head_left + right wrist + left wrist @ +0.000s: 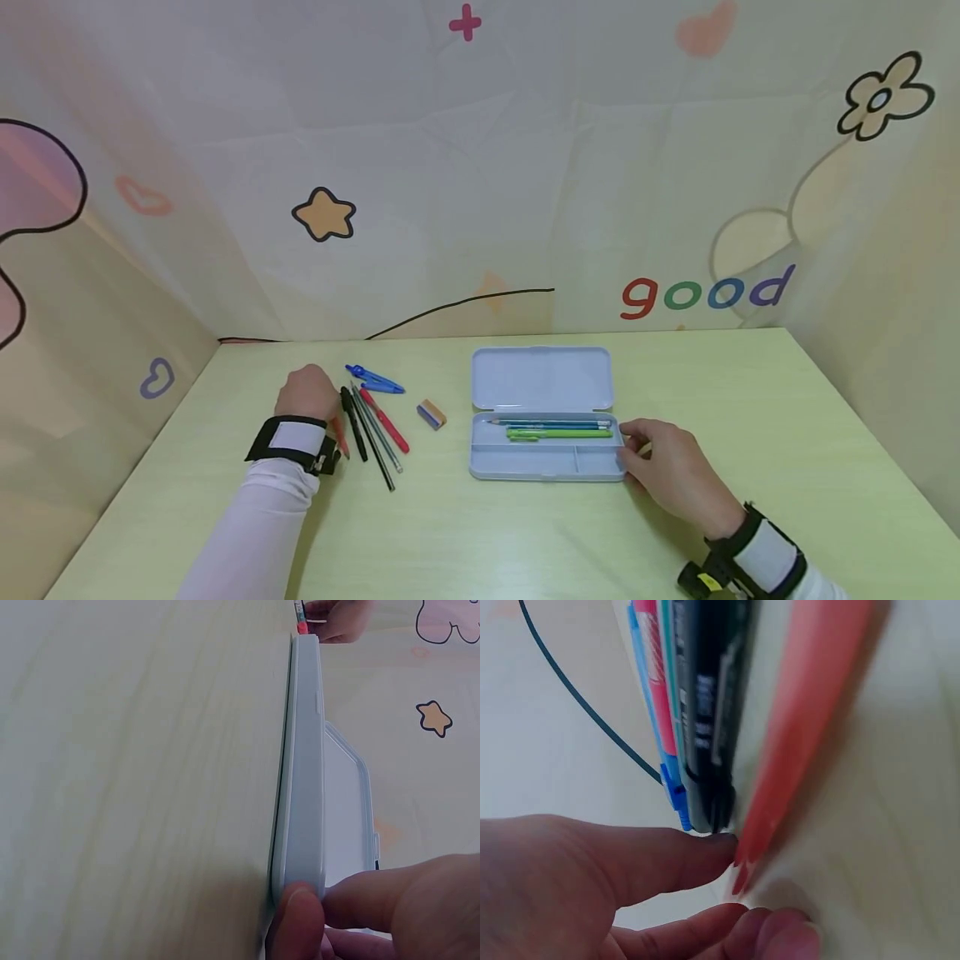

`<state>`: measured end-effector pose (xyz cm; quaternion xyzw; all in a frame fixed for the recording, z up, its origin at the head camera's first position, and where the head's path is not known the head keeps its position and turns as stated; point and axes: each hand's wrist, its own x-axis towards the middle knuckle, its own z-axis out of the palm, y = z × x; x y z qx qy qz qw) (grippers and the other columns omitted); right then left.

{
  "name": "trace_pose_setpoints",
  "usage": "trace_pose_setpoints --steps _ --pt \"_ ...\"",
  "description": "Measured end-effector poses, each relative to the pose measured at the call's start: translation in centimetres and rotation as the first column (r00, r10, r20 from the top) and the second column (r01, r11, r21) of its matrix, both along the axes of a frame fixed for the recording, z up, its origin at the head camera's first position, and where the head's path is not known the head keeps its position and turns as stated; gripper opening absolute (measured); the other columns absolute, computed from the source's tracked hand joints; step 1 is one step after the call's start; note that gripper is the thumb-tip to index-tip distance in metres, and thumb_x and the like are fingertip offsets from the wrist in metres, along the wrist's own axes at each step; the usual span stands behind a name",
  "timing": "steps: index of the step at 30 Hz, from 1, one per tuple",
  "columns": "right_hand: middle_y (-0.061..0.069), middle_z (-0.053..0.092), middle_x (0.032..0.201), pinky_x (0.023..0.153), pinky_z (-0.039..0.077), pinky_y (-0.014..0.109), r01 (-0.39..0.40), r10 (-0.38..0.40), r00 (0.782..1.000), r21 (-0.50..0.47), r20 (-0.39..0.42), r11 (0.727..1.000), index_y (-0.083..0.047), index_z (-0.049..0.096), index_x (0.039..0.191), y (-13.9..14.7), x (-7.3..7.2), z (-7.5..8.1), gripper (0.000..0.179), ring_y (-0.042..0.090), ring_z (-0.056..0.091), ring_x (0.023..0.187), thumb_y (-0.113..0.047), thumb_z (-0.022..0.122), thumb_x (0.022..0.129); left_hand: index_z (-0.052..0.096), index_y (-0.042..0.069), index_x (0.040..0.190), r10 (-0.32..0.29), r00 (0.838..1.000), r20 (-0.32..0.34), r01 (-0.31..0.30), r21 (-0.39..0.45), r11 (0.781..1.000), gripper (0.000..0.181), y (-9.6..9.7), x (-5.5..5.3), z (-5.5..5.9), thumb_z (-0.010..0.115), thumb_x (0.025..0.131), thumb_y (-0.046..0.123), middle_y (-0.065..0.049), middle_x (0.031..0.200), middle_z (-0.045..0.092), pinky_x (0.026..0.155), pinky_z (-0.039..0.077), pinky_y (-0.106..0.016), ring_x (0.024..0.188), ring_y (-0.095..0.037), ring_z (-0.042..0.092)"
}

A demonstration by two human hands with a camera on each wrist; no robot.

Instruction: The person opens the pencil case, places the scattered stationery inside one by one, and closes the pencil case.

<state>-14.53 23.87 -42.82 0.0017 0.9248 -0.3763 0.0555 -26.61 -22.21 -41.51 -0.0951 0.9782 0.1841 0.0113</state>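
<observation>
Pick-up, I judge: my left hand (309, 392) is at the orange-red pen (341, 437), at my eleven o'clock.
Thumb and fingers stand narrowly about its end; I can't tell whether they pinch. The next move seems to call for a firm hold and a lift clear of the loose pens (385, 421) at its three o'clock. My right hand (678, 475) pinches the open pencil case (525, 462) at one. Pale wood-grained table (480, 542); printed cloth wall (465, 167) at twelve.

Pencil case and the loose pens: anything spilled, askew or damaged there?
Nothing stands out as damaged or spilled. The pencil case sits open and square, the green pen lying lengthwise in its rear compartment. The loose pens splay at differing angles, which seems ordinary clutter.
</observation>
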Motion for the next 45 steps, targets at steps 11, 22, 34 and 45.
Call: trace_pose_setpoints --steps 11,22,34,45 --pt "0.009 0.063 0.095 0.057 0.051 0.026 0.008 -0.008 1.0 0.001 0.009 1.0 0.011 0.062 0.135 -0.1 0.0 0.0 0.039 0.017 0.061 0.071 -0.006 0.069 0.101 0.065 -0.007 0.078 -0.004 1.0 0.012 0.004 -0.021 1.0 0.021 0.6 0.6 0.6 0.051 0.093 -0.003 -0.027 0.089 0.072 0.069 0.06 -0.052 0.076 -0.034 0.069" --pt "0.008 0.062 0.095 0.057 0.051 0.027 0.007 -0.007 1.0 0.003 0.007 1.0 0.011 0.062 0.135 -0.2 0.0 0.0 0.039 0.017 0.06 0.071 -0.006 0.07 0.101 0.067 -0.01 0.083 0.006 1.0 0.005 -0.006 -0.065 0.998 0.022 -0.1 0.6 0.2 0.053 0.097 -0.001 -0.029 0.09 0.072 0.069 0.06 -0.053 0.078 -0.037 0.072" --pt "0.008 0.062 0.095 0.057 0.051 0.026 0.011 -0.011 1.0 0.015 -0.001 1.0 0.01 0.063 0.135 -0.2 0.0 0.1 0.039 0.017 0.059 0.073 -0.006 0.07 0.101 0.068 -0.011 0.092 0.016 1.0 -0.022 -0.017 -0.074 0.997 0.019 0.3 1.0 1.1 0.06 0.1 0.004 -0.024 0.083 0.071 0.061 0.058 -0.051 0.07 -0.034 0.069" --pt "0.008 0.062 0.094 0.056 0.05 0.026 0.007 -0.007 1.0 0.018 -0.013 1.0 0.011 0.063 0.134 -0.1 0.0 0.0 0.038 0.017 0.059 0.073 -0.006 0.07 0.1 0.067 -0.007 0.089 -0.035 0.999 -0.036 0.033 -0.073 0.997 0.015 1.5 1.5 2.7 0.065 0.097 0.005 -0.015 0.075 0.066 0.052 0.051 -0.042 0.064 -0.029 0.063"
